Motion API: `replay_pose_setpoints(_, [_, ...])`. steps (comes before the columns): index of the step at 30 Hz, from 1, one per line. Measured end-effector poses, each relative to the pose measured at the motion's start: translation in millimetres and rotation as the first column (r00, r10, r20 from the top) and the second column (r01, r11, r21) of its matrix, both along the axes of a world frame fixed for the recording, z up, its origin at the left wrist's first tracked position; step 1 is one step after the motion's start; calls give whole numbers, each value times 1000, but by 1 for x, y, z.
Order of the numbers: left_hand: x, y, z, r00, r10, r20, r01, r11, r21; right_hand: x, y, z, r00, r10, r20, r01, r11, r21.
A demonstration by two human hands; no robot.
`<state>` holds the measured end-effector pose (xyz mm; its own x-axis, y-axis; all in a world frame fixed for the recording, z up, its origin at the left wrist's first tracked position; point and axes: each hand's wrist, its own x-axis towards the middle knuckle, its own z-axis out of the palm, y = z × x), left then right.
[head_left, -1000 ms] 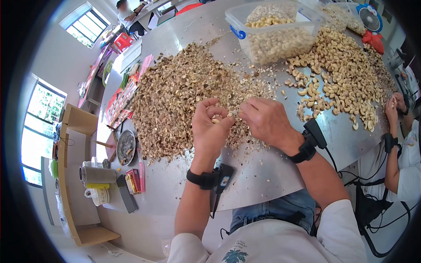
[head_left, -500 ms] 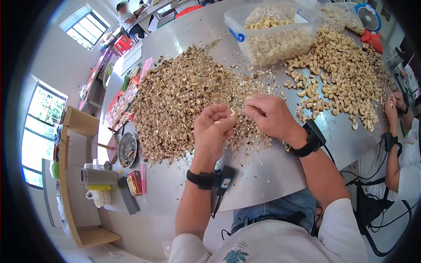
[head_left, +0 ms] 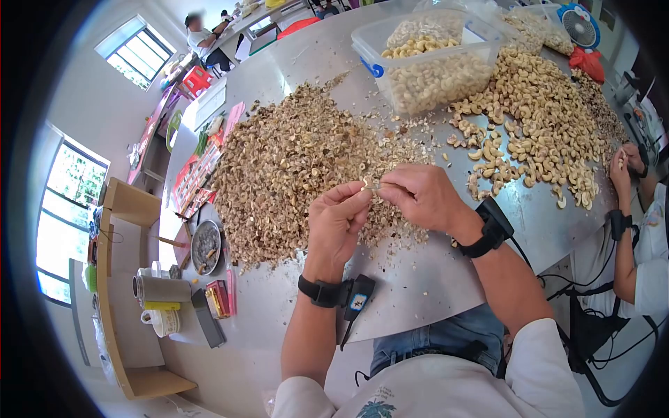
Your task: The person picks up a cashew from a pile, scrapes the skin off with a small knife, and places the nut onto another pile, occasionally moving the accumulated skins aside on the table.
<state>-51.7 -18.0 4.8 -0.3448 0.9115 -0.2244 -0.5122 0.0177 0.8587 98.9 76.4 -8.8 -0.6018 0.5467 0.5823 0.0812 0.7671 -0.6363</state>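
Note:
Both hands meet over the near edge of a large heap of brownish cashew bits and skins (head_left: 293, 167). My left hand (head_left: 336, 219) pinches a pale curved cashew (head_left: 367, 182) between thumb and fingertips. Right beside it, the fingers of my right hand (head_left: 425, 198) are pressed together at the nut. A thin sliver shows at those fingertips, too small to name. To the right lies a spread of whole cashews (head_left: 540, 125). Behind them stands a clear plastic bin (head_left: 369, 50) with cashews and a bag inside.
The metal table (head_left: 411, 299) carries a round metal dish (head_left: 206, 247), a grey canister (head_left: 162, 288) and a small red box (head_left: 217, 298) at left. A blue fan (head_left: 578, 26) and red bag (head_left: 587, 64) stand far right. A co-worker's hands (head_left: 624, 165) are at the right edge.
My right hand has come down and left to the nut, its fingertips now meeting those of my left hand. The left fingers have straightened around the cashew. The view has shifted slightly.

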Motion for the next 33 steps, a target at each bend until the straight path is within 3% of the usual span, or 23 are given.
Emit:
replay_pose_setpoints(7, [3,-2,5,998,27,-59,-30,999,-43,-1,3,-2,984,-173,-34,176,975,135])
replay_pose_setpoints(10, [4,-2,5,996,35,-79,-37,999,-25,7,11,1,996,-79,-36,78,996,-39])
replay_pose_setpoints(13, [4,-2,4,994,33,-101,-35,999,-15,10,10,7,998,22,59,-19,999,-50])
replay_pose_setpoints(19, [8,-3,5,981,36,-188,-43,999,-31,8,8,3,998,59,26,-59,998,10])
replay_pose_setpoints(28, [4,-4,7,986,28,-166,-35,998,-43,-2,-1,0,984,-174,-43,179,963,203])
replay_pose_setpoints(33, [7,-3,5,987,34,-160,-35,999,-5,7,11,0,982,-185,-47,185,983,-10])
